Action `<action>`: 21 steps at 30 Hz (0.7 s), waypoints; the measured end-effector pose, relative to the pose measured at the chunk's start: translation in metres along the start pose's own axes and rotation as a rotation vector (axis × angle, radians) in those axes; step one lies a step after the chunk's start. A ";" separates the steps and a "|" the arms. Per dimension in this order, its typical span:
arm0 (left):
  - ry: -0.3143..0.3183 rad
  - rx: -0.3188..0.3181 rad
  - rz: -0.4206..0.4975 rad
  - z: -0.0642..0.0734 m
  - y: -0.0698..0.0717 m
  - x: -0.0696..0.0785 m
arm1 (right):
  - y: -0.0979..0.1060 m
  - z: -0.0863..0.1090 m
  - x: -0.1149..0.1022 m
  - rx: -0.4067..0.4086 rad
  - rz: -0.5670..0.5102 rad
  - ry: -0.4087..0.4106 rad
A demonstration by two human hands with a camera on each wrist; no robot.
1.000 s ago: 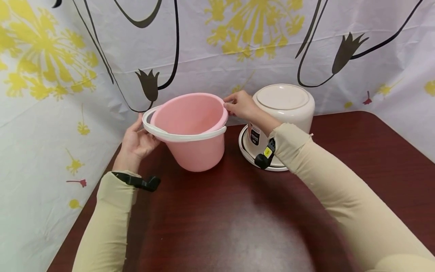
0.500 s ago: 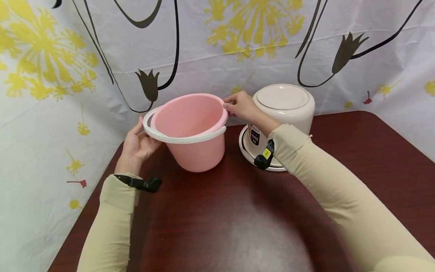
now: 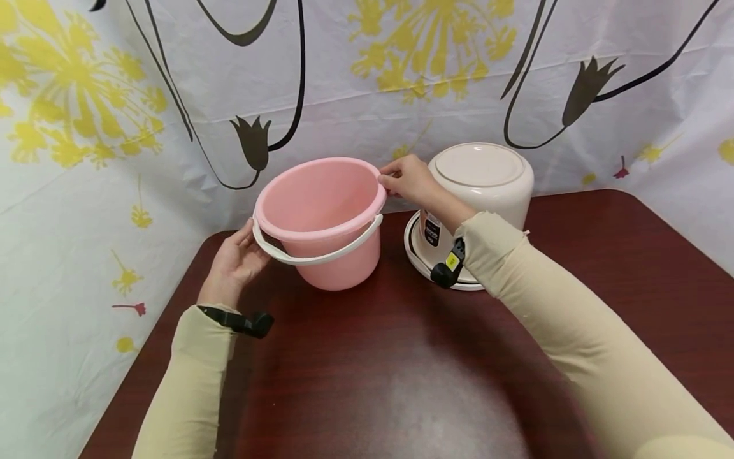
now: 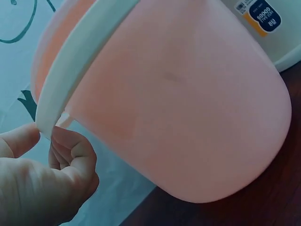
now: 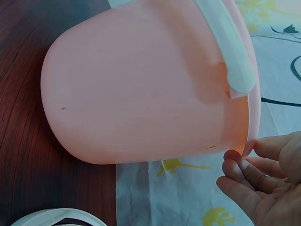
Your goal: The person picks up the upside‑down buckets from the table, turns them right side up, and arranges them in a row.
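Note:
A pink bucket [image 3: 338,255] stands tilted on the table, its mouth toward me. Its white handle [image 3: 321,258] hangs down across the front, below the rim. My left hand [image 3: 234,261] is at the bucket's left side; in the left wrist view its thumb and fingers pinch the handle's end by the rim. On the far right, my right hand [image 3: 410,178] holds the rim [image 5: 254,113] between thumb and fingers, as the right wrist view shows. The right palm overlaps the white bucket behind it in the head view.
Right of the pink bucket, a cream-white bucket [image 3: 504,204] stands upside down with a printed label [image 3: 431,229] on its side. Its white handle lies round its base. A flower-printed cloth [image 3: 332,115] hangs behind and left of the dark red table [image 3: 367,382].
The white handle has swung down from along the rim to lower across the bucket's front. My left hand has moved slightly down and right with it; my right hand keeps its hold.

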State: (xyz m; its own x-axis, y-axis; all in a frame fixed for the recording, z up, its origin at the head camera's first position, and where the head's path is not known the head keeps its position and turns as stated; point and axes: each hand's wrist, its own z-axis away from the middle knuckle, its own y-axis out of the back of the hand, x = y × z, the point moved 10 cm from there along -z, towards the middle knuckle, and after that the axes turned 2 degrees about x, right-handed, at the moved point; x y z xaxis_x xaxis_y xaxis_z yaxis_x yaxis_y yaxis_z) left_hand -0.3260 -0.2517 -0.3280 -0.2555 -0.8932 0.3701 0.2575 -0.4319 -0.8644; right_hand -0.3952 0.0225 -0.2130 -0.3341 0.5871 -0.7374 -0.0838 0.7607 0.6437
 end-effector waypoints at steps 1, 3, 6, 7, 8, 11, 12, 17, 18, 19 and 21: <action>0.001 0.003 -0.009 0.000 0.001 -0.001 | 0.000 0.000 0.000 -0.002 0.001 0.002; 0.003 0.009 -0.026 0.000 0.002 -0.003 | -0.001 0.000 0.000 -0.005 0.004 0.006; 0.010 0.017 -0.044 -0.001 0.004 -0.006 | 0.000 0.000 0.000 -0.007 0.006 0.010; 0.011 0.022 -0.052 -0.002 0.005 -0.007 | 0.000 0.001 0.000 -0.007 0.007 0.010; 0.014 0.027 -0.056 -0.002 0.006 -0.008 | 0.000 0.001 0.000 -0.005 0.010 0.012; 0.021 0.045 -0.065 -0.004 0.010 -0.011 | 0.001 0.002 -0.002 -0.003 0.017 0.017; 0.024 0.053 -0.067 -0.004 0.011 -0.012 | 0.001 0.002 -0.002 -0.002 0.018 0.018; 0.031 0.086 -0.075 -0.007 0.016 -0.016 | 0.000 0.002 -0.003 -0.002 0.024 0.022; 0.032 0.094 -0.078 -0.008 0.017 -0.017 | 0.000 0.002 -0.002 -0.004 0.023 0.022; 0.030 0.100 -0.079 -0.008 0.017 -0.017 | 0.000 0.002 -0.003 -0.002 0.024 0.024; 0.030 0.110 -0.075 -0.009 0.018 -0.018 | 0.000 0.001 -0.003 0.000 0.027 0.029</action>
State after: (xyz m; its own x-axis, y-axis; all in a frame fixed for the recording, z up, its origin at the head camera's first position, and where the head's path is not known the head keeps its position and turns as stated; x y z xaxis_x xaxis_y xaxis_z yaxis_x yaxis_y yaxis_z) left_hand -0.3247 -0.2426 -0.3533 -0.3053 -0.8545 0.4204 0.3369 -0.5098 -0.7916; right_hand -0.3931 0.0208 -0.2113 -0.3633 0.5990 -0.7136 -0.0745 0.7448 0.6632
